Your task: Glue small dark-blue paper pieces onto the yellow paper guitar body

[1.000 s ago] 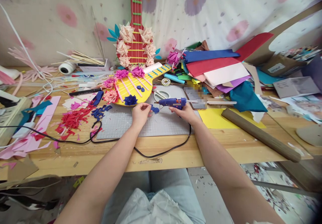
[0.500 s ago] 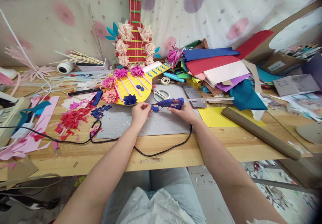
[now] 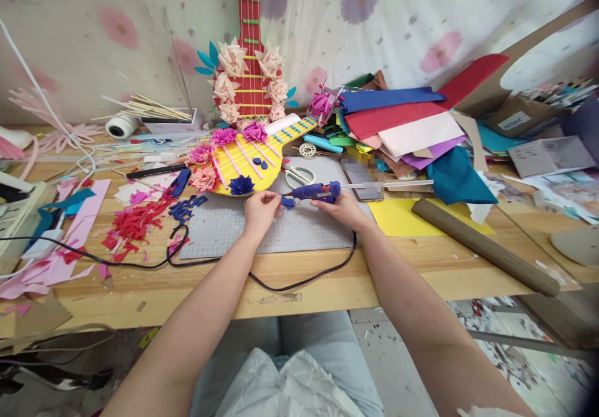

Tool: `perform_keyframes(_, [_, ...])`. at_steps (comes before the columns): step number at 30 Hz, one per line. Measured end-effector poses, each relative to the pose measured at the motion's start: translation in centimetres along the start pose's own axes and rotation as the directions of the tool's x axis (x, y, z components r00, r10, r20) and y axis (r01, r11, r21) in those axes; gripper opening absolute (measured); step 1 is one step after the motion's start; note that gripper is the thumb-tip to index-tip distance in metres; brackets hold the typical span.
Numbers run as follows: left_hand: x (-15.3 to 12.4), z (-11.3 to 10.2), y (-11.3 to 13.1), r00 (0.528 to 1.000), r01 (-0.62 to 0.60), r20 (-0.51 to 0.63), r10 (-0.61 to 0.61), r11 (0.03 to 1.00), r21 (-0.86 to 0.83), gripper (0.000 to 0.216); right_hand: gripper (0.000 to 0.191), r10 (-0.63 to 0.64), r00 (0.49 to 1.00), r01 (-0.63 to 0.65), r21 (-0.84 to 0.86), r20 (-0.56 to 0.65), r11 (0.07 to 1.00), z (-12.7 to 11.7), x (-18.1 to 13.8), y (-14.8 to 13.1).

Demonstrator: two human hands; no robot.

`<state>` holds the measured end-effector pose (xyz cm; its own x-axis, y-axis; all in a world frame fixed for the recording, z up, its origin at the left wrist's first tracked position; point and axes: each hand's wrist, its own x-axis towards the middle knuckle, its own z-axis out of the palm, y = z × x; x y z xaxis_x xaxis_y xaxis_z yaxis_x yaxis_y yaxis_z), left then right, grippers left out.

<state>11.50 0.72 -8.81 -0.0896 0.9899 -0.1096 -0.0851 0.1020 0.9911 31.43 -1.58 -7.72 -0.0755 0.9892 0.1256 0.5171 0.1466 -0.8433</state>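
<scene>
Glue gun [image 3: 318, 192] has edged leftward, right hand [image 3: 347, 210] closed around it, left hand [image 3: 260, 212] pinching blue piece [image 3: 289, 203].

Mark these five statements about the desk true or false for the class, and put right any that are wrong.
1. The right hand holds the glue gun. True.
2. The left hand holds a paintbrush. False: its fingertips hold a blue piece.
3. The red instrument stands behind the yellow instrument. True.
4. The red scraps lie to the right of the glue gun. False: they lie to its left.
5. The brown tube lies partly over the yellow sheet. True.
</scene>
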Motion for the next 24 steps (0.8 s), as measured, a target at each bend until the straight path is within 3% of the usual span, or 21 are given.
perform_keyframes(24, [0.04,-0.05,0.0,1.0,-0.001,-0.01,0.001,1.0,-0.014,0.012,0.04,0.027,0.999,-0.026,-0.025,0.04,0.999,-0.3,-0.13,-0.18])
